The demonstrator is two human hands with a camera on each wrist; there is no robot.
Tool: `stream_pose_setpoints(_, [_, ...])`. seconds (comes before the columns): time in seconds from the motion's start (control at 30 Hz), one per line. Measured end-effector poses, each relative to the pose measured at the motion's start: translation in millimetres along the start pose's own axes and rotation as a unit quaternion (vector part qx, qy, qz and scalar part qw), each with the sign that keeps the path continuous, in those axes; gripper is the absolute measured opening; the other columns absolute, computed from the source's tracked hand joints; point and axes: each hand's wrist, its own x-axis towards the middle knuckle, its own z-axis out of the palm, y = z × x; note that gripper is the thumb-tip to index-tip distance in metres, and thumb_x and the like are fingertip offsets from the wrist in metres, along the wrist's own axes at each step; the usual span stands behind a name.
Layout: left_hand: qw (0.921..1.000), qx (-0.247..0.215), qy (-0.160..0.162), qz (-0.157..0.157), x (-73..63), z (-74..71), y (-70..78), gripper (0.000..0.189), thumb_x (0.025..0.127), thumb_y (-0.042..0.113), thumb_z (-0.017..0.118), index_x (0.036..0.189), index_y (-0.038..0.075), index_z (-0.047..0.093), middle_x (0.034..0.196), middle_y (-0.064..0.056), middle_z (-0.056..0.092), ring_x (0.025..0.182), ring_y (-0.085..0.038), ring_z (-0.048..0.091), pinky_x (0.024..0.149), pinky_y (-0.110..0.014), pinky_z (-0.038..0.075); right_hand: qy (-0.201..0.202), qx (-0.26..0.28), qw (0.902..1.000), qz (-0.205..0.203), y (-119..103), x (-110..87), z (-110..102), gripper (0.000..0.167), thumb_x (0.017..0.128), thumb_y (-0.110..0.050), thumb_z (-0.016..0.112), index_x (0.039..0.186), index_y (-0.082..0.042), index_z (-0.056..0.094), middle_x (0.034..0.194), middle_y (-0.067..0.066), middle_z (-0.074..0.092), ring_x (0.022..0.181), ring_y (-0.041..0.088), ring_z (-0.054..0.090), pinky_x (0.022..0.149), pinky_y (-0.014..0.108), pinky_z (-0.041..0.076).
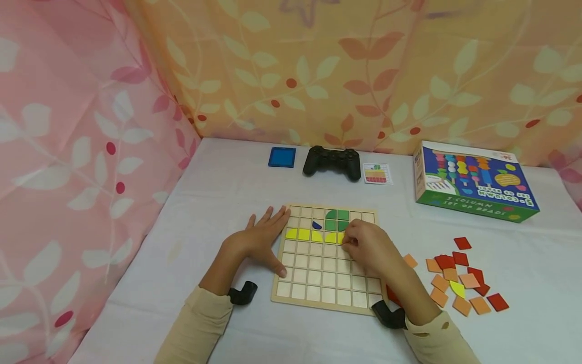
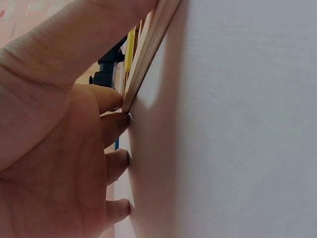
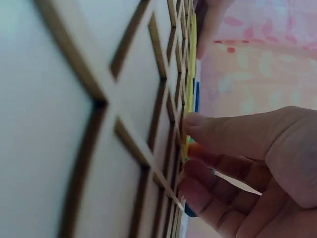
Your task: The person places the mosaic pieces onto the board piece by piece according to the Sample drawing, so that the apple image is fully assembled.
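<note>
A wooden grid board (image 1: pixel 313 303) lies on the white table, with a row of yellow tiles (image 1: pixel 291 233) along its third row. Above that row sit several green tiles (image 1: pixel 343 215) and a small dark blue piece (image 1: pixel 317 225). With fingers spread, my left hand (image 1: pixel 261 242) rests along the board's left side, thumb and fingertips at its edge; the left wrist view shows the palm (image 2: pixel 49 148) beside it. My right hand (image 1: pixel 370 245) pinches a yellow tile (image 1: pixel 341 238) at the right end of the yellow row. In the right wrist view, its thumb (image 3: pixel 218 129) presses there and the fingers curl below.
Right of the board lie scattered orange tiles (image 1: pixel 462 306), red tiles (image 1: pixel 498 302) and a yellow leaf-shaped tile (image 1: pixel 457 289). Along the back are a blue square tray (image 1: pixel 282 157), a black game controller (image 1: pixel 332 161), a pattern card (image 1: pixel 377 174) and a bead-set box (image 1: pixel 477 182).
</note>
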Motion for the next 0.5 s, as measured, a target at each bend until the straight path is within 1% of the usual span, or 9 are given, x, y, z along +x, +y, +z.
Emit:
stream_pose_setpoints(0.1, [1.0000,0.000,0.000,0.006,0.2,-0.4,1.0,0.147,0.056,0.058,0.094,0.162,0.017,0.002,0.167,0.000,-0.006,0.151,-0.027,-0.014,0.117,-0.058,-0.008,-0.010,-0.019,0.9997,-0.006,-2,-5.6,-5,0.012,0.082,0.001,0.078,0.079,-0.010,0.074,0.086,-0.003,0.067,0.080,0.018,0.060,0.076,0.039,0.054])
stream_pose_setpoints(0.17, [1.0000,0.001,0.000,0.007,0.3,-0.6,1.9,0.147,0.056,0.058,0.094,0.162,0.017,0.002,0.167,0.000,-0.006,0.151,-0.027,-0.014,0.117,-0.058,-0.007,-0.028,-0.024,0.9993,-0.008,-4,-10.8,-12,0.010,0.083,0.000,0.077,0.083,-0.010,0.076,0.086,-0.004,0.069,0.083,0.018,0.062,0.080,0.042,0.055])
stream_pose_setpoints(0.23, [0.9999,-0.001,0.001,0.010,0.2,-0.7,2.8,0.146,0.056,0.057,0.094,0.163,0.016,0.003,0.167,0.000,-0.005,0.151,-0.027,-0.013,0.117,-0.058,-0.007,-0.049,-0.025,0.9985,0.001,-7,-18.0,-22,0.007,0.085,-0.003,0.077,0.088,-0.010,0.077,0.087,-0.004,0.070,0.086,0.019,0.063,0.083,0.044,0.055])
stream_pose_setpoints(0.3, [1.0000,0.002,0.001,0.008,0.2,-0.3,2.1,0.147,0.056,0.057,0.094,0.162,0.017,0.001,0.167,0.000,-0.006,0.151,-0.026,-0.013,0.117,-0.058,-0.007,-0.063,-0.028,0.9975,0.015,-8,-27.0,-35,0.008,0.086,-0.005,0.078,0.093,-0.009,0.079,0.089,-0.002,0.072,0.086,0.020,0.064,0.084,0.046,0.056])
stream_pose_setpoints(0.4, [1.0000,0.005,0.003,0.008,-0.3,-0.1,0.2,0.147,0.056,0.057,0.094,0.162,0.018,0.001,0.167,0.000,-0.005,0.151,-0.027,-0.013,0.117,-0.058,-0.007,-0.083,-0.027,0.9940,0.065,-6,-44.0,-57,0.014,0.085,-0.008,0.080,0.098,-0.008,0.079,0.091,0.000,0.072,0.084,0.020,0.064,0.078,0.042,0.058])
stream_pose_setpoints(0.5, [0.9999,0.006,0.003,0.008,-0.5,-0.3,-0.8,0.147,0.056,0.058,0.094,0.162,0.017,0.001,0.167,-0.001,-0.005,0.151,-0.027,-0.013,0.117,-0.059,-0.006,-0.102,-0.026,0.9864,0.126,12,-64.4,-75,0.015,0.085,-0.009,0.080,0.099,-0.008,0.078,0.088,0.000,0.069,0.078,0.019,0.060,0.069,0.038,0.058])
